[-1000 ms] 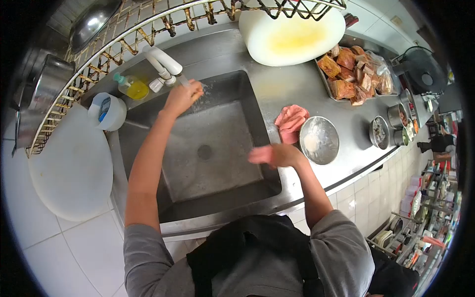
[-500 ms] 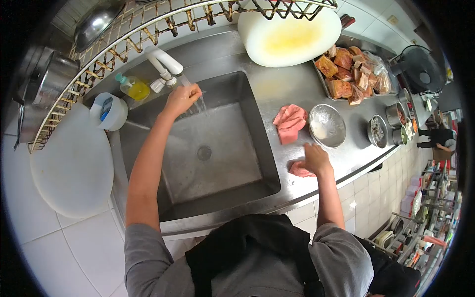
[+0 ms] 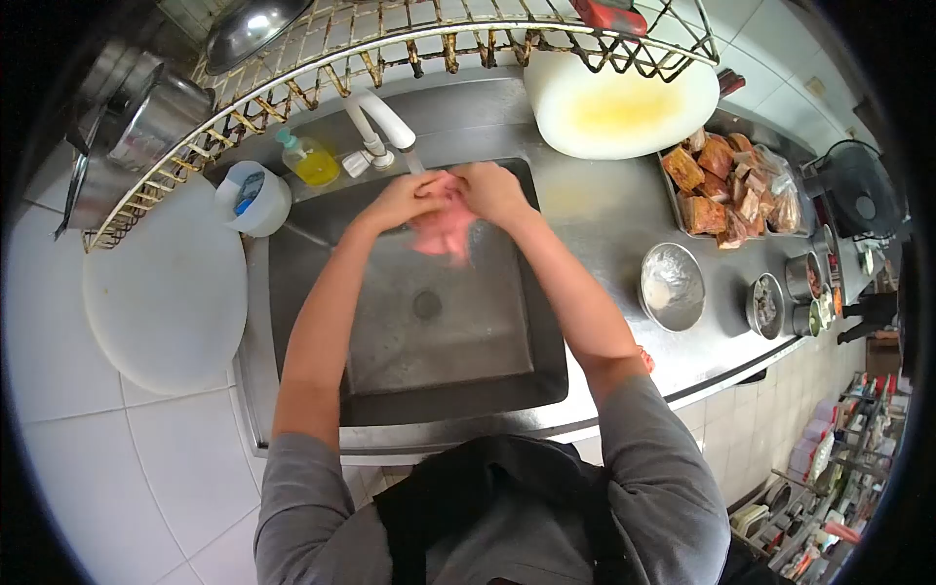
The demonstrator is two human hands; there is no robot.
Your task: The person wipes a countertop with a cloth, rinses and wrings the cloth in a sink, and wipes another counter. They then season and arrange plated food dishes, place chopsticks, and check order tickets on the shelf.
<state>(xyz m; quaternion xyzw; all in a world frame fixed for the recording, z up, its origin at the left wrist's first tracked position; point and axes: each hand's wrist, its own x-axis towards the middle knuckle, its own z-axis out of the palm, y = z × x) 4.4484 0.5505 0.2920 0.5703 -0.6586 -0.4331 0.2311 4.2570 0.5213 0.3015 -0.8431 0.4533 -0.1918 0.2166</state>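
Observation:
A pink cloth (image 3: pixel 444 229) hangs under the faucet (image 3: pixel 388 122) at the back of the steel sink (image 3: pixel 439 351). My left hand (image 3: pixel 398 202) grips its left side, fingers closed around it. From the right, my right hand (image 3: pixel 492 192) has its fingers closed on the same cloth. The lower end dangles above the sink floor, a little blurred. Beyond my right forearm, a bit of a second pink cloth (image 3: pixel 647 361) shows on the counter; the rest is hidden by the arm. A steel bowl (image 3: pixel 673 288) with white residue stands to the right.
Browned meat blocks (image 3: pixel 717 185) fill a tray at the back right. Small metal bowls (image 3: pixel 765 305) stand along the right counter. A soap bottle (image 3: pixel 312 161) and white tub (image 3: pixel 255 200) flank the sink's left. A wire rack (image 3: pixel 448 44) overhangs the back.
My right hand has moved from the counter to the faucet, and the pink cloth beside the bowl is now in both hands over the sink. The view has shifted slightly.

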